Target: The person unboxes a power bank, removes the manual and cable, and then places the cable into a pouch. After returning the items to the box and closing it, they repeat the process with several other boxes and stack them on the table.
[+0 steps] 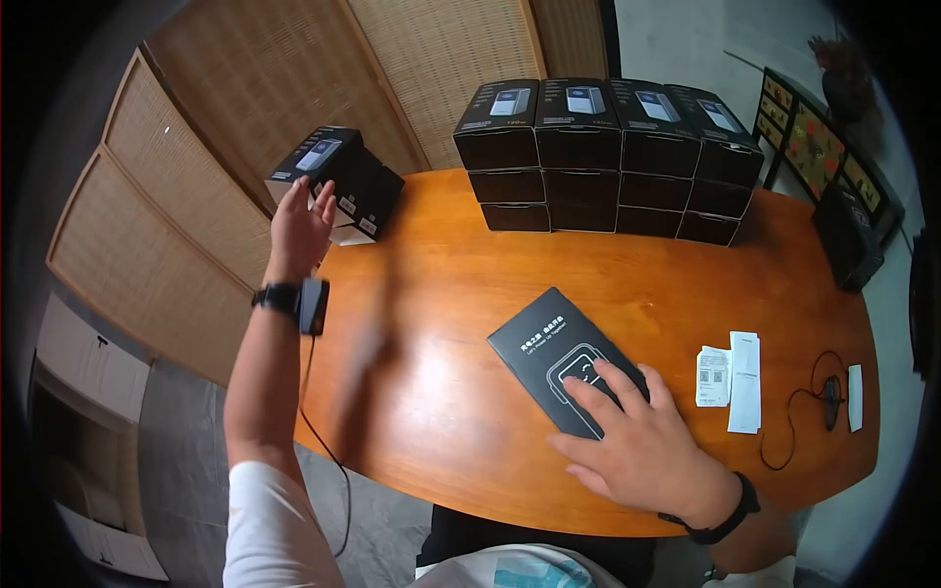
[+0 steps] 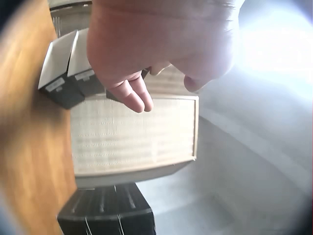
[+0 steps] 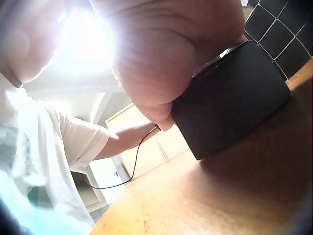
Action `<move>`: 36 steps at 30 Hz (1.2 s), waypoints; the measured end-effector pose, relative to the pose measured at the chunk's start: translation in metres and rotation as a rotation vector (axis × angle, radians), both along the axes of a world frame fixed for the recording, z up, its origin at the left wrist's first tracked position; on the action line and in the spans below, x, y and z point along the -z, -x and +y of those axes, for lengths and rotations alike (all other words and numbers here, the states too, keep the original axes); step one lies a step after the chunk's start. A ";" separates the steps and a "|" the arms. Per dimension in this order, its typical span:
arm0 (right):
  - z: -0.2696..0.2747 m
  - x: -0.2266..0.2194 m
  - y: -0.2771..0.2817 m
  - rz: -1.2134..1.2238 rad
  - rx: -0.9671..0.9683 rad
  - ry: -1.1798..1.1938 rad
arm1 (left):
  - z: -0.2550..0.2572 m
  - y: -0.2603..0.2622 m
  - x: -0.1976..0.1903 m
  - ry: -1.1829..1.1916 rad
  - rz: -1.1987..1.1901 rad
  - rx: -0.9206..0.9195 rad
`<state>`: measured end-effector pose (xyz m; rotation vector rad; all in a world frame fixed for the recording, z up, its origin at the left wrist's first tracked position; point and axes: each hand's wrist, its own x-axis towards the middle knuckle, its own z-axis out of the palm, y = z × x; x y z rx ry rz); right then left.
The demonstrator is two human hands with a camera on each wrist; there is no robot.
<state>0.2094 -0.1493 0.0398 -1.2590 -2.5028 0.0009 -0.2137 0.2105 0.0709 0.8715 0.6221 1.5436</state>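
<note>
My right hand (image 1: 647, 451) holds a flat black booklet (image 1: 534, 338) with white lettering and a line drawing, fingers spread over its printed face. In the right wrist view the booklet's dark side (image 3: 230, 98) stands tilted over the table with a shadow below, and part of its edge is hidden behind the palm. My left hand (image 1: 299, 230) is raised at the near side of a small stack of black boxes (image 1: 338, 162), its fingers extended and overlapping the stack in the head view. The left wrist view shows nothing in these fingers (image 2: 129, 95).
Several black boxes (image 1: 578, 152) form a wide stack at the table's (image 1: 431, 343) back. White paper slips (image 1: 745, 382) and a thin dark cable (image 1: 792, 421) lie to the right. Another cable (image 1: 328, 446) hangs from the left wrist past the table edge. Woven screens (image 1: 206, 186) stand behind.
</note>
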 end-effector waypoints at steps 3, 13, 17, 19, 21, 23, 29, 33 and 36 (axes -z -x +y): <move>0.000 -0.001 0.000 -0.002 0.001 0.011 | -0.068 -0.021 0.016 -0.139 -0.031 0.197; -0.002 0.001 -0.002 -0.020 -0.010 0.019 | -0.269 -0.127 0.071 0.044 0.159 0.363; -0.002 0.002 -0.007 -0.012 0.022 0.024 | -0.293 -0.139 0.088 0.012 0.417 0.450; -0.002 -0.001 -0.011 0.008 0.081 0.047 | -0.298 -0.140 0.081 -0.099 0.636 0.605; -0.003 -0.004 -0.017 -0.046 0.186 0.074 | -0.296 -0.145 0.067 -0.221 0.789 0.657; -0.004 -0.006 -0.020 -0.083 0.285 0.123 | -0.288 -0.140 0.041 -0.178 0.938 0.712; -0.005 -0.012 -0.022 -0.097 0.394 0.285 | -0.205 -0.125 0.009 -0.406 1.351 0.125; 0.000 -0.005 -0.023 -0.081 0.361 0.203 | -0.130 -0.120 0.037 -0.494 1.467 0.116; 0.003 0.000 -0.028 -0.031 0.348 0.173 | -0.103 -0.100 0.075 -0.161 1.134 0.211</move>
